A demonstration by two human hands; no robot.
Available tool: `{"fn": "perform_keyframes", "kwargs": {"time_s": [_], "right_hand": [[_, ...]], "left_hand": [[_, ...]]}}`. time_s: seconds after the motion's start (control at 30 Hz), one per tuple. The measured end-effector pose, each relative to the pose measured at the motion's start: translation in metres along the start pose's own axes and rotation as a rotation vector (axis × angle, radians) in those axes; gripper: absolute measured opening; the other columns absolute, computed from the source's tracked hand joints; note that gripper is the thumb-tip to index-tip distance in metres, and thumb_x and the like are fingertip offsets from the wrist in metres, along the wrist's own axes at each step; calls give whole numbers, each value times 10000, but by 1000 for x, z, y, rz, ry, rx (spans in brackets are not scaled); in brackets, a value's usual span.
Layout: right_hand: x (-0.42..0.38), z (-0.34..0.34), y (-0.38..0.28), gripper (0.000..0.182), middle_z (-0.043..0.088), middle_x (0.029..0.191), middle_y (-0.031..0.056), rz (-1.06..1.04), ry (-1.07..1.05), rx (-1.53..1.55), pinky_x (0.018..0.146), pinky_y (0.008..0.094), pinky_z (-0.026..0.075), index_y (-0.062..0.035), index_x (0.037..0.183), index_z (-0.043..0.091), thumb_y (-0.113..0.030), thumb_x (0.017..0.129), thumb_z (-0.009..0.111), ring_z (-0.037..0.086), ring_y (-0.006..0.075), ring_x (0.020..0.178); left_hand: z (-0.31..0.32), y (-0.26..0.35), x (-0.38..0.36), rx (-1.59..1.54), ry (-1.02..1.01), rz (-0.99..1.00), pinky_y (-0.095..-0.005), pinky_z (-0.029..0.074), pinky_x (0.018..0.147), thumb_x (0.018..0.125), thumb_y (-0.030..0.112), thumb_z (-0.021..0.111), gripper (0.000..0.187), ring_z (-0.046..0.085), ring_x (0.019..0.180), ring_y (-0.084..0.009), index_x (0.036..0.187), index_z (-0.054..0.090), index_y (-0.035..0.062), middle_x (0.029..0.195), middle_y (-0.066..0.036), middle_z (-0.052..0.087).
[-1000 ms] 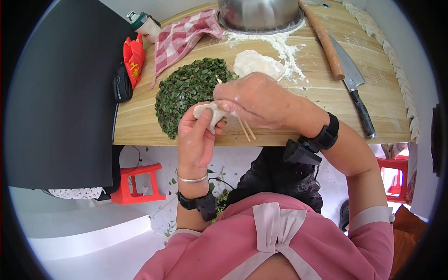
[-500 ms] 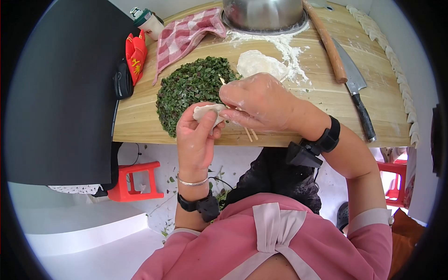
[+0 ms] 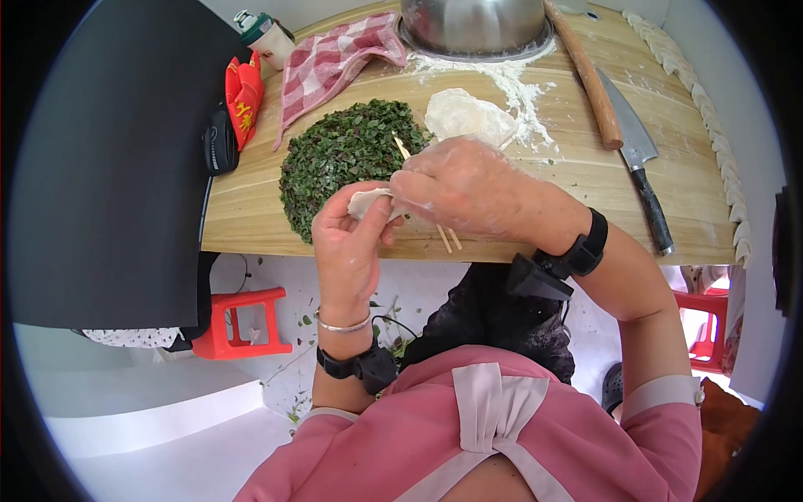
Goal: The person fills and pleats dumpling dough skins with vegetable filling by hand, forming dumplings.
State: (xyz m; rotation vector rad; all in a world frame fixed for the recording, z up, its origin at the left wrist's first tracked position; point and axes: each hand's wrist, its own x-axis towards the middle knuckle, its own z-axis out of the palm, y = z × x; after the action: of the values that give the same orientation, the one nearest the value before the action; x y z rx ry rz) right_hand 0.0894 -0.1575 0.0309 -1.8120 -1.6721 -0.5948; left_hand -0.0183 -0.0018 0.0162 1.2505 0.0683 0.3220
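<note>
A pale folded dumpling (image 3: 365,202) sits in my left hand (image 3: 350,243), with the thumb pressed against its near side. My right hand (image 3: 468,188), dusted with flour, pinches the right edge of the same dumpling; its fingertips are partly hidden. Beneath the right hand runs a pair of chopsticks (image 3: 449,240), with the tips near the greens and the middle covered by the hand. Just beyond my left hand is a big mound of chopped dark green leaves (image 3: 339,159). A floury stack of dough wrappers (image 3: 470,115) lies past my right hand.
Loose flour (image 3: 523,92) spreads by a steel pot (image 3: 477,29). A rolling pin (image 3: 590,79) and a knife (image 3: 640,155) lie to the right. Finished dumplings (image 3: 703,100) line the right edge. A checked cloth (image 3: 339,63), a bottle (image 3: 268,40) and a red packet (image 3: 243,100) are left.
My right hand has turned and moved slightly left and down, its fingers closing on the dumpling's edge. The left hand has barely moved.
</note>
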Motion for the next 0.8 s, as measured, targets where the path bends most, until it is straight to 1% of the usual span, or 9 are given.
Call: {"fn": "perform_keyframes", "kwargs": {"time_s": [0.13,0.2,0.23,0.33,0.4,0.53,0.63,0.7,0.8], "right_hand": [[-1,-3,-1,216,508,644,93,14,-2,58,502,393,449,-47,834,511,-182,777,670,566,303,579],[-1,-2,-1,271,573,638,105,57,39,11,520,400,480,-72,838,530,-318,823,642,610,304,594],[0,-2,-1,271,573,638,105,57,38,12,520,400,480,-72,838,530,-318,823,642,610,304,594],[0,-2,-2,252,583,650,100,85,-2,70,527,404,482,-77,853,541,-310,825,633,613,303,606],[-1,-4,-1,222,527,647,103,51,-36,158,509,402,446,-53,847,522,-205,795,674,573,316,591],[0,-1,-2,191,524,640,103,29,-29,152,510,403,443,-48,839,521,-166,795,664,568,316,590],[1,1,-2,155,518,639,98,34,-11,233,511,402,438,-46,826,522,-123,793,652,553,312,578],[2,1,0,146,505,633,99,-3,44,244,514,403,431,-44,810,516,-111,804,647,534,312,567],[2,-3,2,184,488,621,102,-8,25,252,517,405,427,-47,793,509,-158,817,654,522,314,560]], "left_hand": [[-2,2,-1,87,3,26,-181,432,534,856,-7,633,141,571,664,-64,996,652,0,860,-32,640],[-3,4,-1,159,-2,33,-179,423,530,850,-10,639,143,554,654,-50,991,657,-1,858,-30,639],[-3,5,-1,230,-8,39,-176,414,527,843,-13,645,145,537,644,-36,986,662,-1,856,-28,638],[-7,7,-2,391,-39,30,-177,425,587,824,-26,656,162,548,700,-40,985,660,-13,864,-26,641],[-4,10,-1,434,-61,55,-182,431,627,816,-36,657,167,555,738,-49,982,656,-22,867,-24,642],[-2,13,-1,482,-108,97,-203,443,740,800,-52,662,184,575,841,-81,981,641,-36,890,-23,641],[-2,8,1,450,-103,156,-198,456,679,816,-42,651,174,570,826,-66,989,636,-28,907,-26,636],[-3,11,0,373,-85,120,-191,460,642,824,-37,645,170,568,800,-58,993,634,-25,909,-26,633],[-6,13,0,330,-78,86,-179,465,575,838,-28,633,156,560,740,-43,994,636,-19,901,-24,629]]}}
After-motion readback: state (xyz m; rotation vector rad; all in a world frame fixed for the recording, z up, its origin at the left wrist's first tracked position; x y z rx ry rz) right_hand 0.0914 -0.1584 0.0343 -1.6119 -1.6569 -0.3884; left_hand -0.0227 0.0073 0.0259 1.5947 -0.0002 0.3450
